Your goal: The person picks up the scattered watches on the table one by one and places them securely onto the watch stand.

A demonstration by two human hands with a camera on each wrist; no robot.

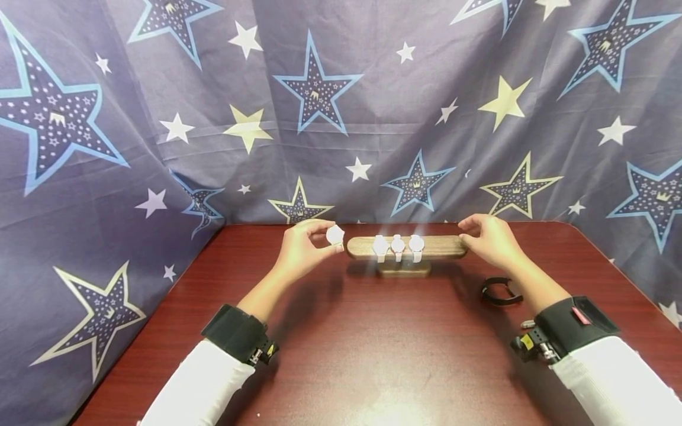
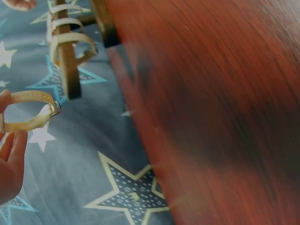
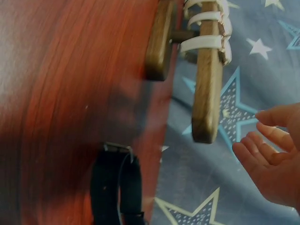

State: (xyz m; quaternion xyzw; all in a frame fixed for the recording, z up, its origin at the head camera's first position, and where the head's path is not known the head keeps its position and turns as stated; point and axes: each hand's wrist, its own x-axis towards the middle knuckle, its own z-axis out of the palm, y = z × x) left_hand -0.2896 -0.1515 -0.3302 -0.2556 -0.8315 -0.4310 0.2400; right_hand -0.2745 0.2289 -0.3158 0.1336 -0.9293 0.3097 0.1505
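Note:
A pale-strapped wristwatch [image 1: 335, 235], its strap closed into a loop, is pinched between the thumb and fingers of my left hand [image 1: 301, 248]. It is just off the left end of a wooden watch stand [image 1: 447, 246]. Three light-coloured watches [image 1: 398, 245] sit side by side around the middle of the stand's bar; their dials are washed out by glare. My right hand [image 1: 492, 239] is by the bar's right end, fingers loosely bent and holding nothing. In the right wrist view a gap shows between those fingertips [image 3: 241, 150] and the bar.
A black-strapped watch or band [image 1: 501, 291] stands on the red-brown table [image 1: 373, 331] near my right forearm. A small metallic object [image 1: 527, 324] lies beside the right wrist strap. Behind the table hangs a star-patterned curtain [image 1: 373, 136].

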